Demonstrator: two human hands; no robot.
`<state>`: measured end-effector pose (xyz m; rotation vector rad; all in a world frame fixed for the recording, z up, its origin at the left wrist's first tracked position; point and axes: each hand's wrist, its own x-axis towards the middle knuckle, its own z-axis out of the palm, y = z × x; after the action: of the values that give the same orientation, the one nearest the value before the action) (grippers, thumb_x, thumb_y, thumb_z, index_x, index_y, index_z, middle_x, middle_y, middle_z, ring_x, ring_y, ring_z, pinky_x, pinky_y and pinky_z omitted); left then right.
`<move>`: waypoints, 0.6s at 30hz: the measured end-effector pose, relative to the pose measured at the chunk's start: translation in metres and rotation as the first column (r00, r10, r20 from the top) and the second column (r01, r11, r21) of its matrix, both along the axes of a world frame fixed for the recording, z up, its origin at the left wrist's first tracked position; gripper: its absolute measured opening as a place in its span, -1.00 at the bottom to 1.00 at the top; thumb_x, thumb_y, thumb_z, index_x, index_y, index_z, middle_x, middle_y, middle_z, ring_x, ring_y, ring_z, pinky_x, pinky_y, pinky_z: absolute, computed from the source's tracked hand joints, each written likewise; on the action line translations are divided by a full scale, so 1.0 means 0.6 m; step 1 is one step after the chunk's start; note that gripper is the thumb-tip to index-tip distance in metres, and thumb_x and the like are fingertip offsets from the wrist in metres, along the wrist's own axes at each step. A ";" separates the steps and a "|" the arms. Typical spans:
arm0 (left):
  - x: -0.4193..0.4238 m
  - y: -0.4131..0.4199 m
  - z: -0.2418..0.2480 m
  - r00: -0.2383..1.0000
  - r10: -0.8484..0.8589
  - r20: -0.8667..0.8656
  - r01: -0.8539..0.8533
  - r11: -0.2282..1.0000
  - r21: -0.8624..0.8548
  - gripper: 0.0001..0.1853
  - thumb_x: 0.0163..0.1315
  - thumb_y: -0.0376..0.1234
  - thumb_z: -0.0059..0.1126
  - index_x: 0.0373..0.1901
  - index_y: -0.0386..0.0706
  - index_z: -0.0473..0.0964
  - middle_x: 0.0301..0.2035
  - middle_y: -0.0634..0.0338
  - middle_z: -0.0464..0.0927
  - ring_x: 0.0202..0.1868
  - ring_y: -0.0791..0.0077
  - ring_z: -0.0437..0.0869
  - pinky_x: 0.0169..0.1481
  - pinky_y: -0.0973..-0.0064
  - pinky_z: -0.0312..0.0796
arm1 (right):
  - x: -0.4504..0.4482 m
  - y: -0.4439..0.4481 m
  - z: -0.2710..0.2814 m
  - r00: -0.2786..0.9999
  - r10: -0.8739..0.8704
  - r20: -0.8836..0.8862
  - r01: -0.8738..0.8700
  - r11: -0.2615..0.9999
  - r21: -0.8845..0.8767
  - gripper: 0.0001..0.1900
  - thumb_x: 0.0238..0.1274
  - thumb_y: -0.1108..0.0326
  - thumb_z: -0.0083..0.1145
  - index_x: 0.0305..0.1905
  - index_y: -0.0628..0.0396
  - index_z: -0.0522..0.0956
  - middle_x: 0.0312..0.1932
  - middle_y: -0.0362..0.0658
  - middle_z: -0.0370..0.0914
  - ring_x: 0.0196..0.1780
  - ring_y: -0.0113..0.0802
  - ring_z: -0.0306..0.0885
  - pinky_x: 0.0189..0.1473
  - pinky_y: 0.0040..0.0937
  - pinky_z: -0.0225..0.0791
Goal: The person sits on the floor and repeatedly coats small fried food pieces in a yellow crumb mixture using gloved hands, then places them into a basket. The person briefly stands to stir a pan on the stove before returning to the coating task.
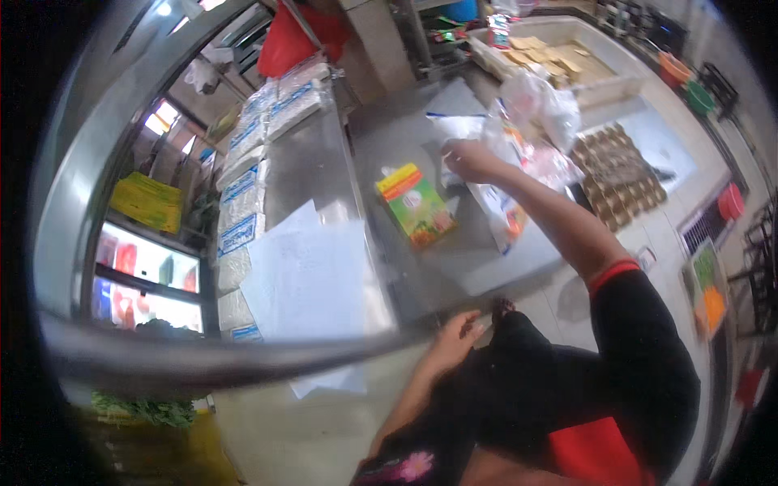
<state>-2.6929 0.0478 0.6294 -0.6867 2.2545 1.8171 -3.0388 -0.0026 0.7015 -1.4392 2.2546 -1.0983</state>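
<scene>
My right hand [474, 161] is over the steel table, its fingers curled at a white plastic bag [459, 126] with a blue edge. It appears to grip the bag, though blur softens the fingertips. A printed white package [501, 209] lies under my right forearm. Left of that hand, a green and yellow printed packet [416, 206] lies flat on the steel tabletop [389, 127]. Close to the table's front edge is my left hand [456, 340], its fingers loosely bent and apart, with nothing clearly held.
Wrapped white packs [240, 206] line the left-hand steel surface, beside loose paper sheets [310, 279]. Crumpled clear bags [541, 109] and brown egg trays [620, 173] lie to the right. Behind them stands a white tub [614, 88] holding flat yellowish pieces [541, 54]. A blurred rail [243, 361] crosses the lower left.
</scene>
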 end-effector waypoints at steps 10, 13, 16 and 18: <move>-0.102 -0.022 0.075 0.922 0.378 0.081 -0.382 0.924 0.026 -0.56 0.38 -0.27 0.02 0.22 -0.27 0.33 0.00 0.06 0.51 0.04 0.37 0.54 0.16 0.44 0.36 | -0.095 -0.370 -0.158 0.853 0.435 -0.287 -0.276 0.845 0.458 -0.75 0.03 0.30 0.20 -0.19 0.18 0.64 -0.14 0.08 0.62 -0.06 0.01 0.61 -0.02 -0.10 0.49; -0.110 -0.030 0.070 0.873 0.482 0.073 -0.486 0.870 0.078 -0.56 0.36 -0.26 0.05 0.20 -0.27 0.36 0.01 0.03 0.52 0.04 0.31 0.56 0.17 0.40 0.37 | -0.089 -0.391 -0.170 0.819 0.547 -0.173 -0.376 0.739 0.559 -0.71 0.01 0.22 0.27 -0.19 0.17 0.65 -0.13 0.07 0.62 -0.07 0.01 0.61 -0.04 -0.11 0.48; -0.135 -0.067 0.067 0.882 0.471 -0.017 -0.470 0.882 0.038 -0.57 0.36 -0.31 0.04 0.23 -0.23 0.32 0.09 0.06 0.42 0.14 0.33 0.45 0.22 0.37 0.33 | -0.098 -0.399 -0.140 0.758 0.636 -0.147 -0.445 0.668 0.597 -0.70 0.05 0.19 0.25 -0.20 0.19 0.63 -0.15 0.08 0.62 -0.08 0.04 0.60 -0.07 -0.09 0.45; -0.171 -0.097 0.077 0.896 0.404 -0.182 -0.434 0.884 -0.174 -0.55 0.33 -0.31 0.06 0.23 -0.20 0.32 0.16 0.00 0.36 0.21 0.25 0.40 0.26 0.31 0.30 | -0.109 -0.385 -0.112 0.709 0.685 -0.167 -0.522 0.670 0.528 -0.72 0.10 0.21 0.20 -0.19 0.20 0.61 -0.20 0.09 0.61 -0.10 0.06 0.59 -0.10 -0.06 0.43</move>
<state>-2.7952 -0.0105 0.6755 -1.2068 2.5756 1.8635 -3.1041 -0.2337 0.6342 -2.0606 1.7629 -0.0873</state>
